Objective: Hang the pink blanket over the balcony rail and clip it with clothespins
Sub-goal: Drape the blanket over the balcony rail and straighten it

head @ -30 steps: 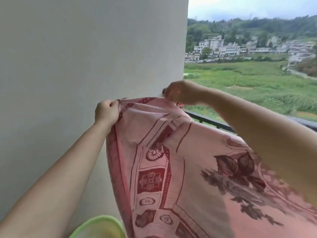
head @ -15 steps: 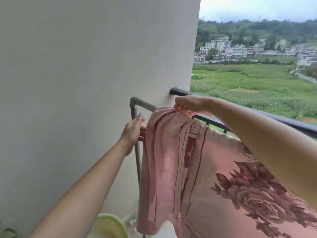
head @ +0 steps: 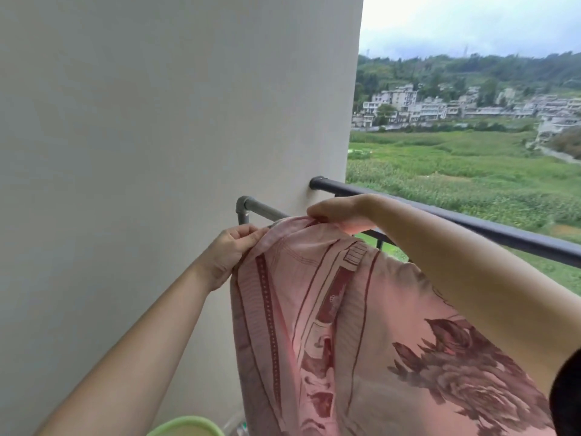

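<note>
The pink blanket [head: 361,325], printed with dark red flowers and borders, hangs in front of me, draped over a grey pipe rail [head: 261,209] that turns down at its left corner. My left hand [head: 232,250] pinches the blanket's left edge just below that rail. My right hand [head: 339,212] rests on the blanket's top fold at the rail, fingers closed on the cloth. Behind runs the dark balcony rail [head: 471,221], fixed to the wall. No clothespins show.
A plain white wall [head: 157,152] fills the left half, close to the rail's corner. A light green basin rim [head: 188,426] shows at the bottom edge. Beyond the balcony rail lie green fields and distant white houses.
The blanket's top edge came down from a spread, raised hold onto the grey rail. My left hand moved from the rail post to the blanket's left edge.
</note>
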The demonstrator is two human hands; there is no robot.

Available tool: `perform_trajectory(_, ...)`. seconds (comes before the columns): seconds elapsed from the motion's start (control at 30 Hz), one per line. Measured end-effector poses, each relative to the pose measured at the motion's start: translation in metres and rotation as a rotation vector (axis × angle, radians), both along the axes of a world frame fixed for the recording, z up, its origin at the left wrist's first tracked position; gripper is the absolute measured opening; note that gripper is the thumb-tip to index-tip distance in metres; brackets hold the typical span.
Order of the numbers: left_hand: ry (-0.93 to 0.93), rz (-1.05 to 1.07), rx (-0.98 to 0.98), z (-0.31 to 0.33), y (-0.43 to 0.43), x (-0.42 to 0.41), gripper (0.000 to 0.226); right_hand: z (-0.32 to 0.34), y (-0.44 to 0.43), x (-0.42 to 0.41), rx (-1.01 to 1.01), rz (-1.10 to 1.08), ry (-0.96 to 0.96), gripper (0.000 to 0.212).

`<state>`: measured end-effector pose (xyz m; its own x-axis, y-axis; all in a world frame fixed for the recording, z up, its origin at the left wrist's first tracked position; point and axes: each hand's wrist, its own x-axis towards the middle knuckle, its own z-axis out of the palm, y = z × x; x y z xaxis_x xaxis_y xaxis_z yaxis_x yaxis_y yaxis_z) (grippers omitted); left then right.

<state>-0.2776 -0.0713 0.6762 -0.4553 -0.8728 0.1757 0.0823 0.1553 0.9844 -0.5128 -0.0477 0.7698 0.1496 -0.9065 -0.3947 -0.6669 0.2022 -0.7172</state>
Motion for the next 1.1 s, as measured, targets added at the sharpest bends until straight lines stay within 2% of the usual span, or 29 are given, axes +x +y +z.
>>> perform_trajectory(0.07, 0.046, 0.094, -0.049, 0.019, -0.006, -0.006, 0.020, 0.012, 0.001, -0.005, -0.039, 0.094, 0.155, 0.027)
perform_trajectory(0.17, -0.034, 0.239, -0.152, 0.039, -0.018, -0.016, 0.038, 0.028, -0.011, -0.013, -0.365, 0.027, 0.348, 0.030)
perform_trajectory(0.27, -0.119, 0.230, -0.144, 0.049, -0.026, -0.020, 0.069, 0.034, -0.027, -0.016, -0.720, -0.107, 0.223, 0.034)
perform_trajectory(0.33, -0.219, 0.209, -0.144, 0.052, -0.030, -0.022, 0.080, 0.038, -0.036, -0.010, -0.813, -0.130, 0.099, 0.034)
perform_trajectory(0.37, -0.248, 0.205, -0.129, 0.051, -0.035, -0.021, 0.083, 0.039, -0.043, -0.006, -0.800, -0.134, 0.049, 0.034)
perform_trajectory(0.43, -0.206, 0.207, -0.085, 0.051, -0.048, -0.013, 0.074, 0.039, -0.059, 0.001, -0.701, -0.128, -0.017, 0.032)
perform_trajectory(0.57, 0.070, 0.181, 0.059, 0.061, -0.083, 0.017, 0.062, 0.035, -0.092, 0.016, -0.555, -0.060, 0.030, 0.028)
perform_trajectory(0.63, 0.151, 0.179, 0.077, 0.067, -0.104, 0.027, 0.053, 0.029, -0.115, 0.032, -0.614, -0.072, 0.035, 0.028)
perform_trajectory(0.7, 0.212, 0.267, 0.093, 0.069, -0.124, 0.032, 0.058, 0.022, -0.139, 0.050, -0.725, -0.147, 0.034, 0.028)
perform_trajectory(0.77, 0.126, 0.435, 0.037, 0.061, -0.140, 0.033, 0.048, 0.012, -0.160, 0.062, -0.747, -0.175, 0.090, 0.030)
perform_trajectory(0.83, -0.092, 0.617, -0.020, 0.040, -0.151, 0.033, 0.030, -0.001, -0.168, 0.065, -0.625, -0.035, 0.399, 0.044)
perform_trajectory(0.87, -0.156, 0.621, 0.043, 0.026, -0.152, 0.034, 0.028, -0.007, -0.169, 0.065, -0.534, 0.054, 0.545, 0.048)
perform_trajectory(0.9, -0.181, 0.547, 0.163, 0.015, -0.151, 0.034, 0.027, -0.011, -0.167, 0.063, -0.438, 0.130, 0.624, 0.049)
perform_trajectory(0.97, -0.229, 0.246, 0.382, 0.000, -0.151, 0.039, 0.045, -0.015, -0.163, 0.062, -0.247, 0.186, 0.534, 0.046)
perform_trajectory(1.03, -0.236, 0.017, 0.393, -0.011, -0.158, 0.044, 0.066, -0.010, -0.155, 0.064, -0.148, 0.151, 0.371, 0.052)
perform_trajectory(1.1, -0.208, -0.042, 0.352, -0.012, -0.162, 0.047, 0.071, -0.002, -0.146, 0.064, -0.123, 0.124, 0.316, 0.068)
